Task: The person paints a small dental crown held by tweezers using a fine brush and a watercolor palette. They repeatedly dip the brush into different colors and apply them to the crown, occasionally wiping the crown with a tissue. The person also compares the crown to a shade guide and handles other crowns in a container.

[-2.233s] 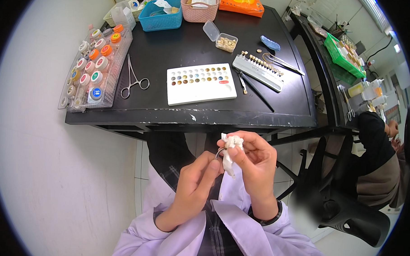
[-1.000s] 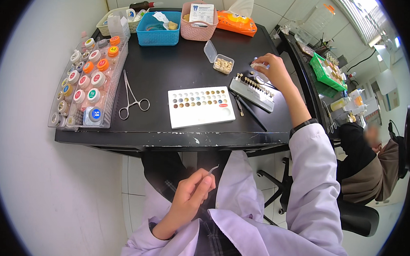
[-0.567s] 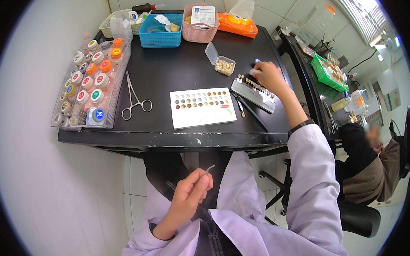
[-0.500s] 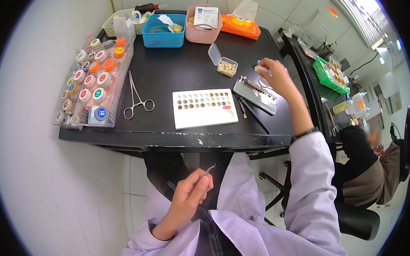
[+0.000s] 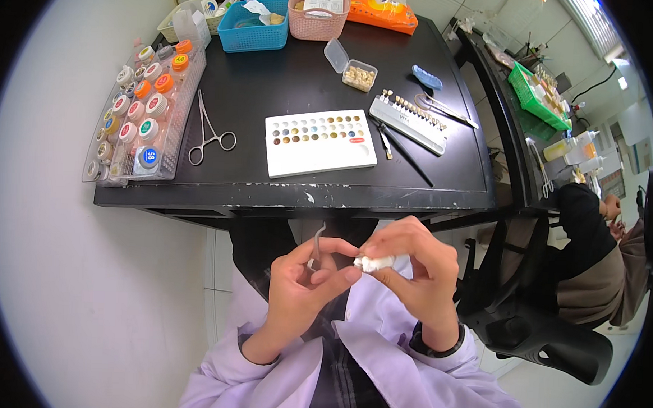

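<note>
My left hand (image 5: 306, 286) keeps a slim grey metal instrument with a bent tip (image 5: 319, 236) gripped in its fingers, the tip pointing up. Its thumb and forefinger reach to the edge of a small lumpy white piece (image 5: 373, 263). My right hand (image 5: 419, 268) pinches that piece between thumb and fingers. Both hands meet over my lap, in front of the table edge. Whether the white piece is plaster or wadded material I cannot tell; fingers cover part of it.
On the black table (image 5: 234, 168) lie a white palette (image 5: 321, 161), a tooth shade guide (image 5: 408, 128), brushes (image 5: 407, 156), scissor-handled forceps (image 5: 212, 132), a box of small teeth (image 5: 360, 77) and a blue moulded piece (image 5: 426, 78). A jar rack (image 5: 178, 120) stands left. Another person (image 5: 587, 249) sits right.
My right hand has come back from the table's right side to my left hand, carrying the white piece. The blue moulded piece now shows. My view has tilted down slightly.
</note>
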Action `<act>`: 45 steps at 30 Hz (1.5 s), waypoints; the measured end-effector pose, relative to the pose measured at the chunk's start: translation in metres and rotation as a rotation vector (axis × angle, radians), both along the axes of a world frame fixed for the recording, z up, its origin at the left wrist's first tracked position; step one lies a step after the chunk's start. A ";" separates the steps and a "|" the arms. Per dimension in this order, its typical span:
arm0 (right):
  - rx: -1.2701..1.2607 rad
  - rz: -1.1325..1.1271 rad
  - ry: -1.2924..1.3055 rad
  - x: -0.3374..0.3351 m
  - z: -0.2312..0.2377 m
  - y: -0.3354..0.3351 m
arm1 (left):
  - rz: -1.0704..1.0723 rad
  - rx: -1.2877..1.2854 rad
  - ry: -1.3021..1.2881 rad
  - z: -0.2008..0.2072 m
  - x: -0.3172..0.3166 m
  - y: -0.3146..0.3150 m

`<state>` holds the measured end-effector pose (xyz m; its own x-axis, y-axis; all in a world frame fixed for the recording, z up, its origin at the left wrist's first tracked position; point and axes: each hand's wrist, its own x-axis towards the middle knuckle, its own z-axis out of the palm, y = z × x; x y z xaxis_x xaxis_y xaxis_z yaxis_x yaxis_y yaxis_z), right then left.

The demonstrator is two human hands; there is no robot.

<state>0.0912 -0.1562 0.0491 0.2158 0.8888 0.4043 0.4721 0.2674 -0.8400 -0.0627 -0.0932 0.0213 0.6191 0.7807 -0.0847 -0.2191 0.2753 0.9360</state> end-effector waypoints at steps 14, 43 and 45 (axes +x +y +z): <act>0.306 -0.012 -0.119 -0.006 -0.013 -0.022 | 0.048 0.215 -0.003 0.006 0.004 -0.022; -0.202 0.008 0.759 -0.023 -0.022 -0.035 | 0.242 0.524 0.246 0.006 0.006 -0.031; -0.209 -0.055 0.579 -0.025 -0.024 -0.035 | 0.250 0.510 0.267 0.006 0.008 -0.034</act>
<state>0.0666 -0.1908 0.0254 0.3960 0.9179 0.0263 -0.0675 0.0576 -0.9961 -0.0550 -0.1272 0.0276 0.4210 0.8825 0.2098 0.0405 -0.2493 0.9676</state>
